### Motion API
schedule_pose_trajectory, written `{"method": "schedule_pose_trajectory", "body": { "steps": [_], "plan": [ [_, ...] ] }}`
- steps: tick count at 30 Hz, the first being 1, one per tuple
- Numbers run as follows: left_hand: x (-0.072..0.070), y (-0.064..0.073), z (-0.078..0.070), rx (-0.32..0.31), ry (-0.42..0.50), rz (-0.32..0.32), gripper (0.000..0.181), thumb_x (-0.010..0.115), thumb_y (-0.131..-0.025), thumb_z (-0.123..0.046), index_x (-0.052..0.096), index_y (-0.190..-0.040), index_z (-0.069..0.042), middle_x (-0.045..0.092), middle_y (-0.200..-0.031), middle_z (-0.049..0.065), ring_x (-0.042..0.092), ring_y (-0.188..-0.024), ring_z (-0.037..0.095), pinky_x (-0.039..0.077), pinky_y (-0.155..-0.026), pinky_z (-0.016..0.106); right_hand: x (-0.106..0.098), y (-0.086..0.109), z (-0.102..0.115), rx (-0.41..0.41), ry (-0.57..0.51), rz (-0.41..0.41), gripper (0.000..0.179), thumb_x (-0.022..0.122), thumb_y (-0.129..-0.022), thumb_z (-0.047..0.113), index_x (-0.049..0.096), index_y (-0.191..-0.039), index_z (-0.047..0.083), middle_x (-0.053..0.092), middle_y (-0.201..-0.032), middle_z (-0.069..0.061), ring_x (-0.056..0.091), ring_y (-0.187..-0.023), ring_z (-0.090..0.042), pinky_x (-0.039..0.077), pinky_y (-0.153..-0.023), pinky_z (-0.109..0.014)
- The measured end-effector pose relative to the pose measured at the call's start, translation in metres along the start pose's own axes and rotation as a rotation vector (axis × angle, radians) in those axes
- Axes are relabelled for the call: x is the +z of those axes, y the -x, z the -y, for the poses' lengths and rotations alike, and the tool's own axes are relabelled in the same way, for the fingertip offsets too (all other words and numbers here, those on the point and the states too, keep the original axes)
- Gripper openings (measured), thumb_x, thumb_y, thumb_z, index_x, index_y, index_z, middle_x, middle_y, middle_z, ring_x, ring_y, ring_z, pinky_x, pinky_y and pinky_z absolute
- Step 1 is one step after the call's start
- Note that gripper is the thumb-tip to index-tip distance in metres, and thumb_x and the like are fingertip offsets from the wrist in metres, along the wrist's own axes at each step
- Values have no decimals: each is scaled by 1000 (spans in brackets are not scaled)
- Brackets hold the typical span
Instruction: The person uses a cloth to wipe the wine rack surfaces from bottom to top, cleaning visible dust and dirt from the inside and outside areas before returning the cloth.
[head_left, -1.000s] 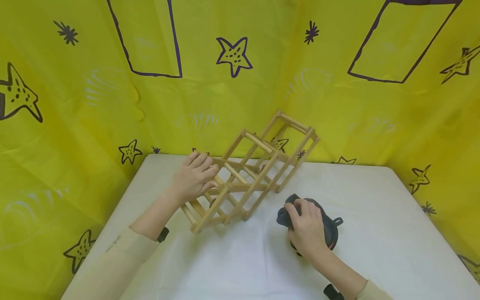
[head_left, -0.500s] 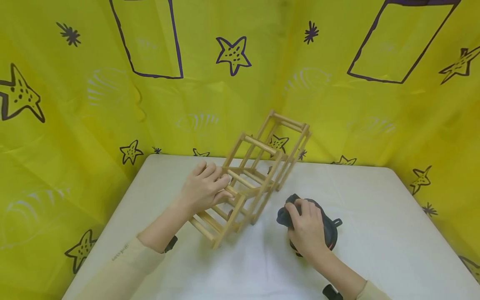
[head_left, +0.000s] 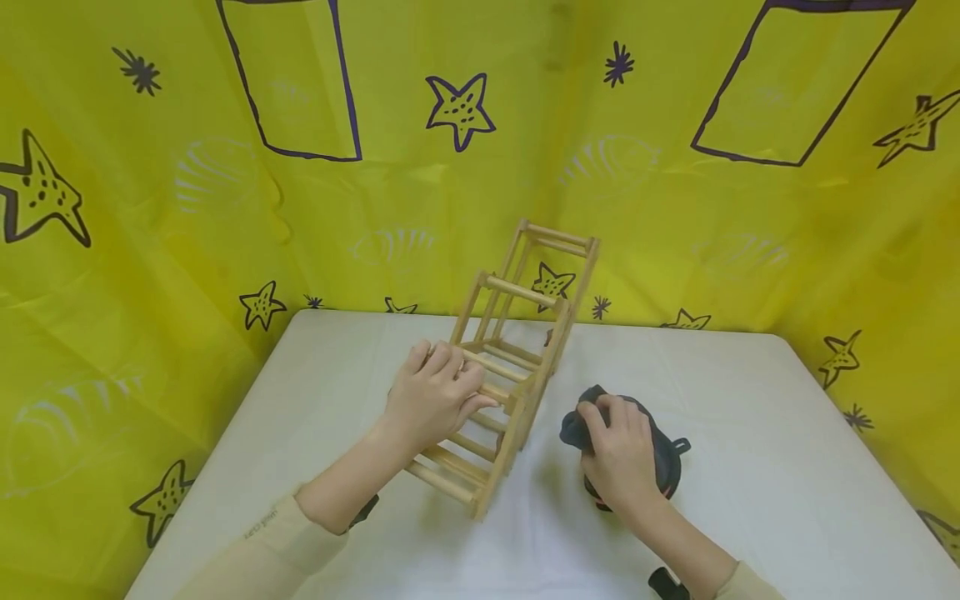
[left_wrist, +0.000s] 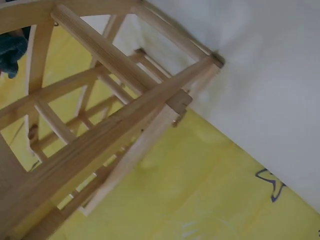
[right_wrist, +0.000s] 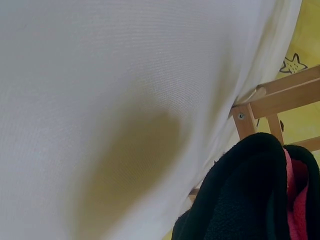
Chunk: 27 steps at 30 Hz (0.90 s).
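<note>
A light wooden folding rack point(head_left: 522, 291) with rungs and crossed side bars stands at an angle on the table. My left hand point(head_left: 435, 393) grips one of its upper rungs from above, fingers curled over the wood. In the left wrist view the rack's bars point(left_wrist: 102, 50) fill the upper left. On the right, my right hand point(head_left: 621, 454) holds a dark fleece item point(head_left: 666, 458) with a small loop at its side, thumb and fingers pinching its top. Red lining shows inside the fleece item point(right_wrist: 235, 205) in the right wrist view. Part of it is hidden under the hand.
Both things are on a white-covered table point(head_left: 757, 467). A yellow curtain point(head_left: 652, 217) printed with stars and shells hangs behind the table and along its sides, close behind the rack's far end.
My left hand has moved right and nearer, turning the rack so its near end swings toward me and its far end leftward. The right hand and fleece item have barely shifted.
</note>
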<state>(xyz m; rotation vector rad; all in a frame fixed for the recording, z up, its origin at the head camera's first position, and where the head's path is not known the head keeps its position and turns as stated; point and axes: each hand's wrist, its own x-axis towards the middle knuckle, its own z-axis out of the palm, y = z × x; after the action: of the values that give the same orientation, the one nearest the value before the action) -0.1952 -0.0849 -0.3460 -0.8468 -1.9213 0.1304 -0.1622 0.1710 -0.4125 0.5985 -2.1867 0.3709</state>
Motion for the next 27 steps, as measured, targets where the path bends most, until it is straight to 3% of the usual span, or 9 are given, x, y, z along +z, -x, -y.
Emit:
{"method": "schedule_pose_trajectory", "body": {
  "steps": [8,13,19,27],
  "plan": [
    [-6,-10,-22,-80,-53,49,50,15,-97,-49,43,-74,-14,46,-70,3,42,-71,21,29,-71,34,-1,-1,-3,13,-5,1,57,68,-41,-17,56,-94,1,50,-87,-20,47,-75,-37,38,-63,-47],
    [-8,-11,-24,-92,-67,104,50,15,-97,-50,43,-75,-15,46,-71,1,41,-72,20,30,-72,34,-2,0,-5,19,-4,7,56,67,-42,-16,56,-94,1,50,-88,-20,47,-75,-37,38,-63,-46],
    [-15,-11,-12,-9,18,141,45,19,-99,-45,50,-86,-15,48,-83,0,44,-76,18,33,-72,30,-3,2,-7,23,-1,6,56,66,-42,-15,55,-94,1,49,-88,-19,47,-75,-37,37,-63,-46],
    [-23,-14,16,52,226,254,55,11,-98,-47,53,-89,-14,51,-85,-1,48,-79,18,37,-73,30,-3,2,-8,39,0,19,56,67,-43,-16,55,-95,2,49,-88,-19,47,-76,-36,37,-63,-47]
  ]
}}
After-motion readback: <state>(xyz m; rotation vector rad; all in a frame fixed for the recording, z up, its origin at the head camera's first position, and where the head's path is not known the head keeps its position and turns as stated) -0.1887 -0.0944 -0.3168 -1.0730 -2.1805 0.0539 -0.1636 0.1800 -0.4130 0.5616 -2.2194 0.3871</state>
